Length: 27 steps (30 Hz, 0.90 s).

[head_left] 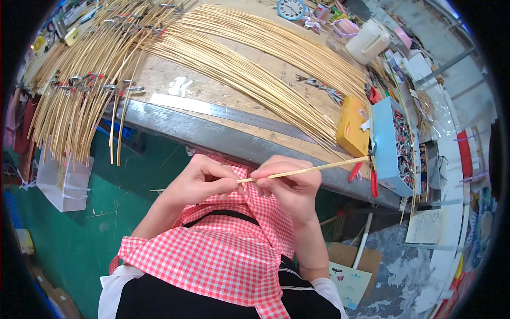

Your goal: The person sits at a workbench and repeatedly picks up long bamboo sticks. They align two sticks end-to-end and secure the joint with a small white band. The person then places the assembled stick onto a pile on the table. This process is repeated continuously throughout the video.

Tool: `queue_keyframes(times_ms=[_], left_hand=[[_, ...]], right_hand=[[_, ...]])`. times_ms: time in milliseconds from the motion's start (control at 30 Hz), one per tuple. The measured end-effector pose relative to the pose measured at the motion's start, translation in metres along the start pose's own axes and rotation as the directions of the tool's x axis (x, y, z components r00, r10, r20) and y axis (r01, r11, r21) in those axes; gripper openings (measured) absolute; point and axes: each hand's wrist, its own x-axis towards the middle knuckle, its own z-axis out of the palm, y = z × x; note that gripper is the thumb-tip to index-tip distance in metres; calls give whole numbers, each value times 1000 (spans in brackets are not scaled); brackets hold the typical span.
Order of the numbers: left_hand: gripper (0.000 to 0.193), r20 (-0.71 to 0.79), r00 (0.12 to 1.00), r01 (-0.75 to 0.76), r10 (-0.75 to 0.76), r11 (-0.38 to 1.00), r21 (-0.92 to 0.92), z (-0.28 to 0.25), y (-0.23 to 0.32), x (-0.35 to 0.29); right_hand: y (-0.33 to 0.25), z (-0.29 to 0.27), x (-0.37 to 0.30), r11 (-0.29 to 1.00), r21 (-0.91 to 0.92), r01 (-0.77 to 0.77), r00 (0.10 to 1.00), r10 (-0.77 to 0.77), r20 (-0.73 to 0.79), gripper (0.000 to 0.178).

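Observation:
Between my two hands, in front of the red-checked apron, a thin pale bamboo-like strip [329,166] slants up to the right. Its left end is pinched by the thumb and fingertips of my left hand [204,181]. A little further along, my right hand [291,186] grips the same strip between thumb and fingers. The strip's far end reaches over the table's edge, close to a yellow box [353,128] and red-handled pliers [374,182]. Curled fingers hide part of the strip near its left end.
Long strips [239,72] lie across the workbench behind a steel ruler [226,111]. Clipped bundles of strips [74,114] overhang its left edge, above a translucent bin [66,186]. A blue box [385,154] of dark and red clips stands at right, a white jug [369,41] behind.

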Motion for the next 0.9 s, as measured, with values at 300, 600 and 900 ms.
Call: queue_keyframes(times_ms=[300,600,900], left_hand=[[14,-334,940,-19,65,990,141,-11,-11,-20],[16,-400,914,-18,67,992,125,-19,-20,-27],[14,-384,920,-13,77,986,166,-15,-17,-23]], right_hand=[[78,-179,68,102,-986,-133,991,6,-133,14],[113,-238,87,-212,-966,-146,979,113,-172,6],[107,-216,74,5,-991,-135,973,191,-132,9]])
